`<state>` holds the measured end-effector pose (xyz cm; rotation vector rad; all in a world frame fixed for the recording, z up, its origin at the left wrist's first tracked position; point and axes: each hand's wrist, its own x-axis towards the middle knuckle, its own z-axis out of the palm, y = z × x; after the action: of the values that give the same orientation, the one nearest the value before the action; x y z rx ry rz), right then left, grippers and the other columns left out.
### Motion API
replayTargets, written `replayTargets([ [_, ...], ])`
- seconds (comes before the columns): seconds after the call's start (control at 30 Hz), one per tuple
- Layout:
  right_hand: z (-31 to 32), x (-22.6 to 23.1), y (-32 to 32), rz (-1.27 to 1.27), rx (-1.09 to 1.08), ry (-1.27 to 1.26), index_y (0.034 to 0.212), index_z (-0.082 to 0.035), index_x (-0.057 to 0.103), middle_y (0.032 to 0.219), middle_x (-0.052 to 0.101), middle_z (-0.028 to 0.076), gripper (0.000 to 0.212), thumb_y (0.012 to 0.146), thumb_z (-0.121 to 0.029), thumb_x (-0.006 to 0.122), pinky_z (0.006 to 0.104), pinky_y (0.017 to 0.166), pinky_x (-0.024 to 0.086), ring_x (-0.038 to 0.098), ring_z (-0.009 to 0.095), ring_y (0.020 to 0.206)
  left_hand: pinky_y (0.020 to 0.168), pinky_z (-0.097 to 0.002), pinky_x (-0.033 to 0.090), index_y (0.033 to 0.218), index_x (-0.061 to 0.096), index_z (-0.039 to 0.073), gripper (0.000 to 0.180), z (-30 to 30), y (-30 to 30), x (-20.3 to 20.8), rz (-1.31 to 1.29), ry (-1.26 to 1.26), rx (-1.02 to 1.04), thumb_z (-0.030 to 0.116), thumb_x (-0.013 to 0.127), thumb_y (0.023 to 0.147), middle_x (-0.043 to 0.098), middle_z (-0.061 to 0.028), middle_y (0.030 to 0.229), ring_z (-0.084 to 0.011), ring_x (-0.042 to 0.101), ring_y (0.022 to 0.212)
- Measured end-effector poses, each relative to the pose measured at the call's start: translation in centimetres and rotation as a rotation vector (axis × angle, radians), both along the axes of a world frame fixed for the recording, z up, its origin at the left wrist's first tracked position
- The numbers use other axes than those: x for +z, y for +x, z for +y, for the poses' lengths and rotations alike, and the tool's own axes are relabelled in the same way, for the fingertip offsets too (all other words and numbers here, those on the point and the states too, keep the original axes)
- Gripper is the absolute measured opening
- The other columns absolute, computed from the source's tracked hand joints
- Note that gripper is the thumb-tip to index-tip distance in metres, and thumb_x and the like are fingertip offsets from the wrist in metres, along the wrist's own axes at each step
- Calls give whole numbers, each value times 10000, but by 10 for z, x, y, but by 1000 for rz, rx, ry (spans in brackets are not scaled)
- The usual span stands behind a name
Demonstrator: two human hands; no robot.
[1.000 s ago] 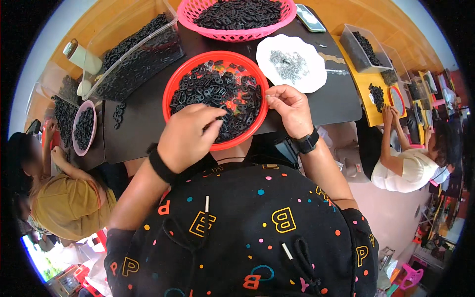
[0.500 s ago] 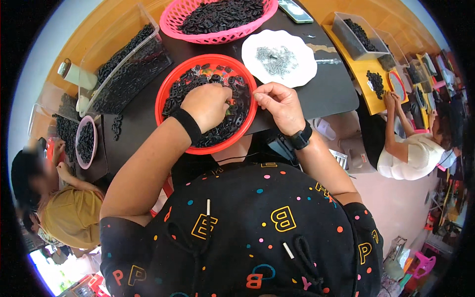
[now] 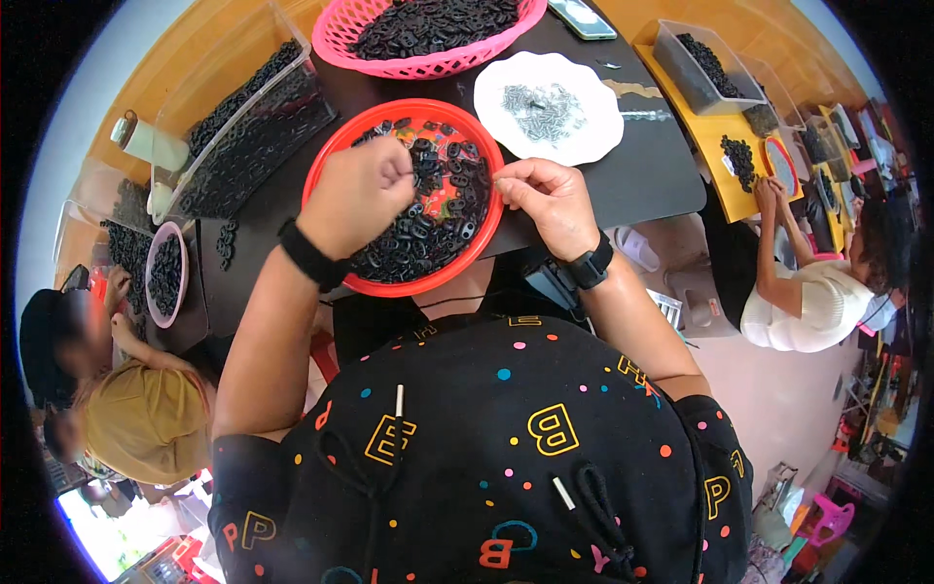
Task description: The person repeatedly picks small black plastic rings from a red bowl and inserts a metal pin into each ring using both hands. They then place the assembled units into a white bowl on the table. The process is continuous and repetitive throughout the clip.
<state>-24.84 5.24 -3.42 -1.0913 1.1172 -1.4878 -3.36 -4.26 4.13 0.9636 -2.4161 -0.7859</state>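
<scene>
Head view, and the black table (image 3: 623,185) is stretching out beyond both sets of fingers, carrying everything. Beyond the fingertips the pink basket (image 3: 389,60) is sitting heaped with black parts, and off past the left hand a clear plastic bin (image 3: 238,136) is lying tilted, spilling the same dark pieces. Directly under the fingers the red bowl (image 3: 336,165) is holding a loose layer of small black ring-shaped parts (image 3: 428,229). Just beyond the right fingertips a white plate (image 3: 593,127) is carrying a little heap of small grey metal pieces (image 3: 537,102).

Now the hands. The left hand (image 3: 358,195) is hovering over the bowl's left half, fingers curled in tight to a loose fist, thumb pressing against the forefinger; whether it is gripping a part inside that curl, I cannot tell. The right hand (image 3: 553,202) is sitting at the bowl's right rim, fingers (image 3: 516,180) pinching together at the tips on something very small, too tiny to identify. Both wrists are wearing black bands. Further right, well apart, another person in white (image 3: 808,302) is working at a yellow table (image 3: 725,180).
</scene>
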Motion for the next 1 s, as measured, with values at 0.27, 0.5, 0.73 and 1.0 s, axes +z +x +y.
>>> replayTargets([
  [0.27,1,1,1,55,-59,3,840,5,656,720,622,13,70,835,-58,626,200,589,444,539,61,628,551,-169,373,947,618,35,121,53,34,-13,407,571,218,109,598,853,593,36,756,-16,482,623],
  [0.5,20,25,18,77,-6,38,818,-4,643,708,608,1,88,843,-88,634,190,567,427,529,47,620,593,-185,421,1010,627,12,161,70,24,-32,407,660,160,68,577,868,617,26,807,-24,494,646],
  [0.73,25,43,44,204,115,55,841,8,662,742,639,12,52,830,-28,627,197,605,456,558,48,665,570,-200,436,976,648,-1,156,75,20,-28,353,652,129,72,601,847,622,12,760,-32,510,622],
  [1.0,22,44,51,257,175,52,831,8,658,740,643,9,44,828,-25,630,197,603,454,551,42,669,572,-208,450,922,654,-6,132,76,18,-21,345,672,112,93,611,846,618,-1,733,-42,524,624],
])
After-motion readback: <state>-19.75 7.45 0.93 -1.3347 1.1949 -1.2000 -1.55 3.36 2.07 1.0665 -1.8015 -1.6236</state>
